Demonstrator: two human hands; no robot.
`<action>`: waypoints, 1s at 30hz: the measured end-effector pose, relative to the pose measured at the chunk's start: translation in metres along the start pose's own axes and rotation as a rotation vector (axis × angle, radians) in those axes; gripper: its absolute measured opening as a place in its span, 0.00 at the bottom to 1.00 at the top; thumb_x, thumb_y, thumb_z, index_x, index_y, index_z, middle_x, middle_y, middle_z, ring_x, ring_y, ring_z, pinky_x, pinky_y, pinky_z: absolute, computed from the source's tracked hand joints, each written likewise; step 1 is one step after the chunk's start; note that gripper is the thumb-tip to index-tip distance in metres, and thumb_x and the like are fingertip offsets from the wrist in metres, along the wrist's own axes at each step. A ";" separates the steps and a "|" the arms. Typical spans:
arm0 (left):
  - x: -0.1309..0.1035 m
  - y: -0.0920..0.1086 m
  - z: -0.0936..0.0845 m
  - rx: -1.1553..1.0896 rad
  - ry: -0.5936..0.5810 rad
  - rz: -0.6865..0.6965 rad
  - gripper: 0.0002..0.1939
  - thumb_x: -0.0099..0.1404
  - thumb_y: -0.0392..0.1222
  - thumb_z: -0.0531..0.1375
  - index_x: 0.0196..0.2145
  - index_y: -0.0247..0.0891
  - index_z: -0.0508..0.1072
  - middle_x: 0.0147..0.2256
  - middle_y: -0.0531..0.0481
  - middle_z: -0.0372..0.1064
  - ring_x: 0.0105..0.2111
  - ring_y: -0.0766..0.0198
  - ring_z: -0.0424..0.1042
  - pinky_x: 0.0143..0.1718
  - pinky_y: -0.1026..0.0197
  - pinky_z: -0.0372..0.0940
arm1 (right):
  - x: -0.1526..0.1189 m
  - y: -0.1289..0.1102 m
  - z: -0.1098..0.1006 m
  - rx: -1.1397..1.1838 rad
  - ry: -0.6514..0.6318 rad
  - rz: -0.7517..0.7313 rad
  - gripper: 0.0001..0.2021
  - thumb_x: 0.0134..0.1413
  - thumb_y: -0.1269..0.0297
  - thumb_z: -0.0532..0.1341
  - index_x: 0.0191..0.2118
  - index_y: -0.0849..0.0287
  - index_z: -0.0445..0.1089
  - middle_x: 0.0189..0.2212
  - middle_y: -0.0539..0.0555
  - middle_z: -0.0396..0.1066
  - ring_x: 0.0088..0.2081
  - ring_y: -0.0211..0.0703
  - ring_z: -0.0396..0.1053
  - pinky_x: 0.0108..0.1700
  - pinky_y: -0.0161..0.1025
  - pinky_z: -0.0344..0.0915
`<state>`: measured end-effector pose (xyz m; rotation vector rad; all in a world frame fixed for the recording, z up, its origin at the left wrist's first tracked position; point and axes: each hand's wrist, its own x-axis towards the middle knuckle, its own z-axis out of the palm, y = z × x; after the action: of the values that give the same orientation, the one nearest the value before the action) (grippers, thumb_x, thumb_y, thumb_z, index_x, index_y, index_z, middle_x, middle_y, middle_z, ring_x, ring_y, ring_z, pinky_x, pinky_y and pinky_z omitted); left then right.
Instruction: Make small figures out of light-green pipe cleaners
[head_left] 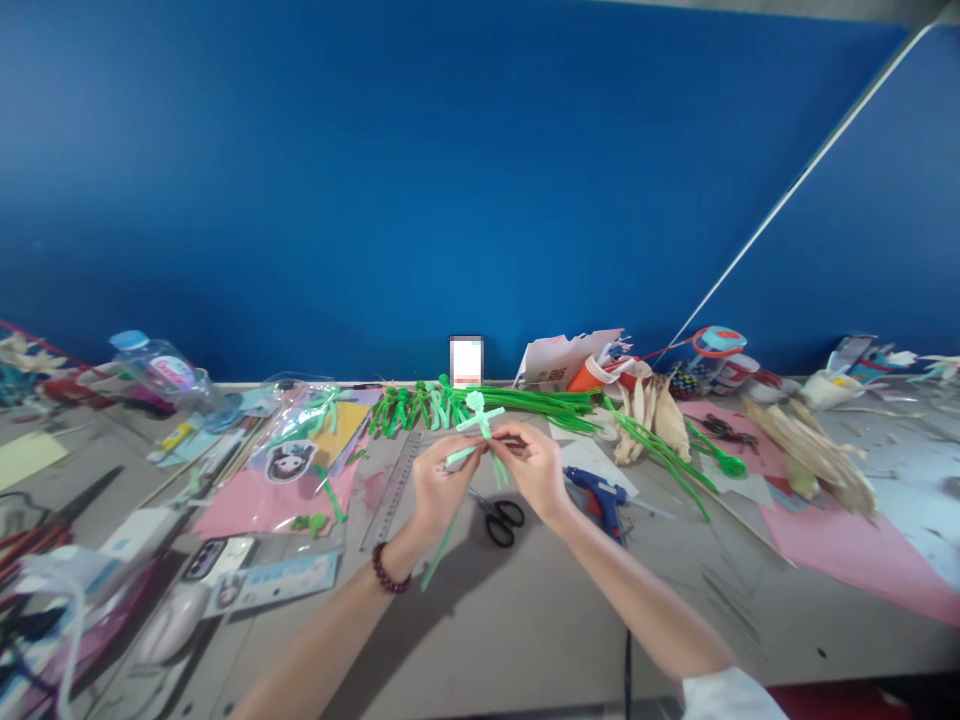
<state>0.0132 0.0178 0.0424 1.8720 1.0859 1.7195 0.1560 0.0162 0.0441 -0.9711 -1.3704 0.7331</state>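
A light green pipe-cleaner figure (pixel 480 412) with a round top and crossed arms stands up between both hands. My left hand (pixel 442 480), with a dark red bead bracelet on its wrist, pinches the figure's lower part from the left. A long light green strand hangs below this hand. From the right, my right hand (pixel 534 468) pinches the same piece with thumb and forefinger. Loose green ends point down between the hands. Black-handled scissors (pixel 504 522) lie on the table just below them.
Behind the hands lie a bundle of green stems (pixel 540 402) and small green figures (pixel 409 405). A ruler (pixel 391 490) and pink sheet sit left. To the right are a blue glue gun (pixel 600 495), dried husks (pixel 654 420) and an orange cup (pixel 589 375). A bottle (pixel 169 368) stands far left.
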 end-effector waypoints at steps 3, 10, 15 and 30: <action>0.000 0.001 0.000 -0.009 0.013 -0.024 0.04 0.57 0.38 0.63 0.31 0.38 0.78 0.30 0.47 0.77 0.31 0.61 0.75 0.36 0.59 0.69 | 0.000 -0.002 0.000 -0.017 -0.003 -0.026 0.06 0.51 0.61 0.63 0.31 0.58 0.71 0.33 0.55 0.74 0.33 0.43 0.74 0.37 0.39 0.74; -0.002 0.001 0.003 -0.060 0.053 -0.124 0.05 0.56 0.40 0.64 0.30 0.37 0.78 0.30 0.47 0.77 0.31 0.60 0.75 0.35 0.59 0.69 | -0.003 -0.007 0.002 -0.125 0.005 -0.176 0.03 0.54 0.67 0.60 0.32 0.56 0.71 0.34 0.55 0.74 0.37 0.42 0.73 0.36 0.36 0.73; -0.001 0.002 0.002 -0.096 0.059 -0.171 0.06 0.57 0.41 0.63 0.31 0.37 0.78 0.30 0.46 0.76 0.32 0.60 0.74 0.36 0.58 0.68 | -0.007 -0.004 0.004 -0.225 0.006 -0.269 0.05 0.55 0.70 0.58 0.33 0.57 0.72 0.36 0.56 0.74 0.37 0.41 0.73 0.37 0.36 0.73; 0.008 0.002 -0.005 -0.083 -0.081 -0.175 0.06 0.58 0.41 0.62 0.30 0.38 0.78 0.31 0.46 0.77 0.34 0.60 0.74 0.38 0.59 0.68 | 0.014 -0.002 -0.012 0.140 -0.211 0.217 0.09 0.49 0.59 0.63 0.34 0.59 0.73 0.29 0.52 0.73 0.31 0.41 0.72 0.33 0.37 0.71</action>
<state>0.0087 0.0211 0.0497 1.7257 1.0949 1.5535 0.1689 0.0266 0.0527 -0.9605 -1.3865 1.1062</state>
